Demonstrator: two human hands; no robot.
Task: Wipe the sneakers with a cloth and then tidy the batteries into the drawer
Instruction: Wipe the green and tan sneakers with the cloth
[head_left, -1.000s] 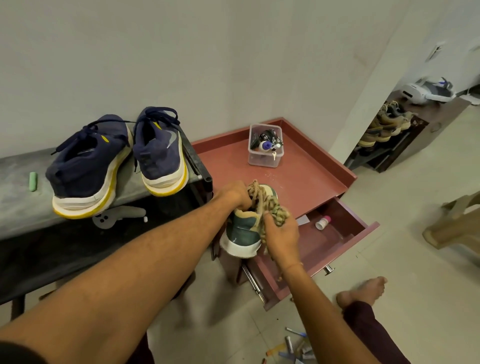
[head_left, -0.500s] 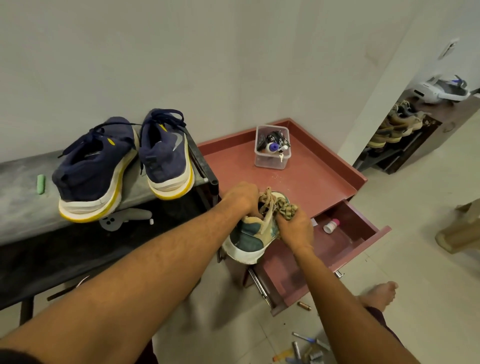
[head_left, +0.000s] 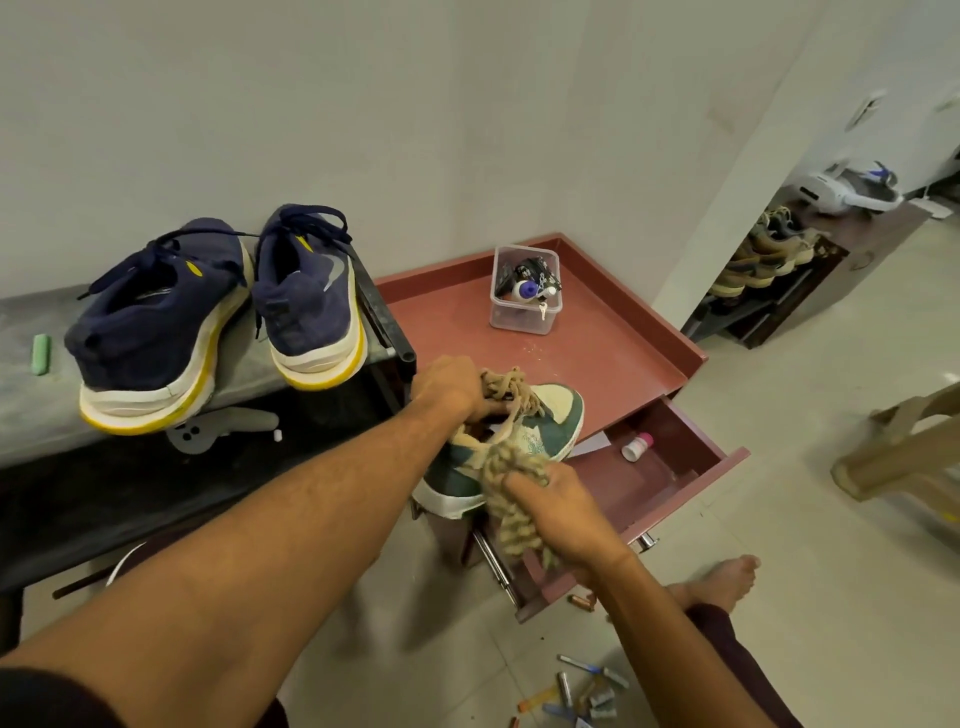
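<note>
A green and cream sneaker (head_left: 540, 434) with thick beige laces is held above the front of the red cabinet top (head_left: 613, 358). My left hand (head_left: 449, 387) grips it at the collar, by the laces. My right hand (head_left: 558, 512) holds a beige looped cloth (head_left: 511, 496) against the shoe's side near the heel. Two navy sneakers (head_left: 156, 332) (head_left: 306, 296) with yellow-edged soles stand on the grey bench. Several batteries (head_left: 584, 691) lie scattered on the floor, one more (head_left: 582, 601) by the drawer front. The red drawer (head_left: 670, 457) stands pulled out.
A clear tub (head_left: 524, 296) with keys and small items sits on the cabinet top. A small white bottle (head_left: 636, 447) and a paper lie in the drawer. My bare foot (head_left: 719, 577) rests beside the drawer. A shoe rack (head_left: 769, 260) and a plastic chair (head_left: 904, 452) stand to the right.
My right hand slid the cloth from the laces down along the shoe's side toward the heel. The sneaker's toe now shows more, and the left hand kept its grip.
</note>
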